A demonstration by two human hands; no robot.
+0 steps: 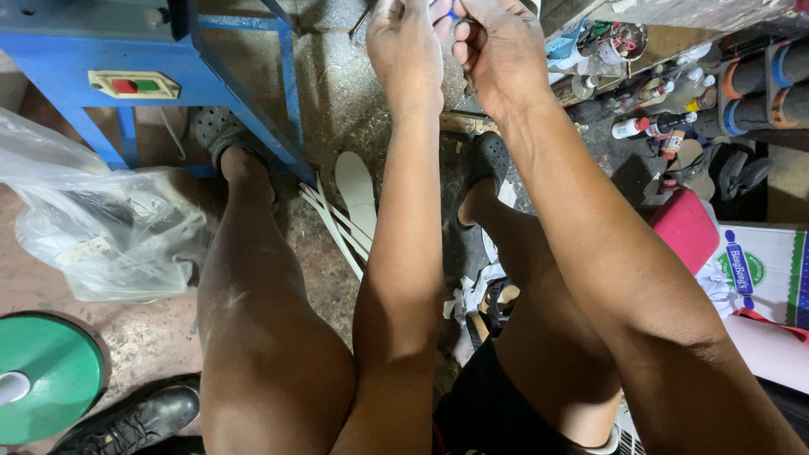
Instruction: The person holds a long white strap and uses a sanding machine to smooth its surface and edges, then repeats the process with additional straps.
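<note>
Left hand: I saw my left hand [404,38] raised at the top edge of the view, fingers curled in; whether they pinched anything I could not tell.
Right hand: my right hand [497,50] was just beside the left, nearly touching it, fingers bent inward around a small blue thing [455,14] that peeked between the two hands.
Small blue thing: only a sliver of it showed at the top edge, between the fingertips; its kind was hidden from me.
Below the hands: a flat white shoe-sole-shaped piece [356,190] lay on the grey concrete floor [337,93], with thin white strips [333,221] beside it.
Feet: my feet sat in dark perforated clogs [486,160], one on each side of the white pieces.
Left side: a blue metal machine frame [253,109] carried a cream switch box with red and green buttons [135,84]; a crumpled clear plastic bag [101,227] lay near it, and a green round lid [46,375] and a black leather lace-up shoe [139,419] were lower down.
Right side: a red plastic box [684,227] and a cluttered low shelf of bottles and rolls [674,93] stood well apart from the hands.
</note>
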